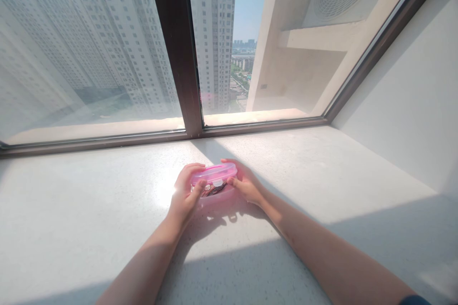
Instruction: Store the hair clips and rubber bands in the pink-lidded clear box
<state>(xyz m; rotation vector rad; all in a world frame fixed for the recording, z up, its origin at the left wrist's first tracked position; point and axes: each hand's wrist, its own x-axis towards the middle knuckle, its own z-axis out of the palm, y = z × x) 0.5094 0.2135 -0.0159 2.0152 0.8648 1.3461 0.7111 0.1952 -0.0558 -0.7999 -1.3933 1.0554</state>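
A small pink see-through plastic box [218, 172] is held between both my hands over the pale sill. Its lid has a whitish clasp on the front, and dark, thin items too small to name show inside. My left hand [188, 187] wraps the box's left end, thumb on the front and fingers over the top. On the right end, my right hand [246, 183] grips with its thumb near the clasp and its fingers behind. Whether the lid is fully closed I cannot tell.
The speckled white windowsill [107, 209] spreads around the box, crossed by sunlight and shadow. Behind it stands a window with a dark brown frame [179, 47]. A white wall [404, 95] bounds the right side. Tall buildings show outside.
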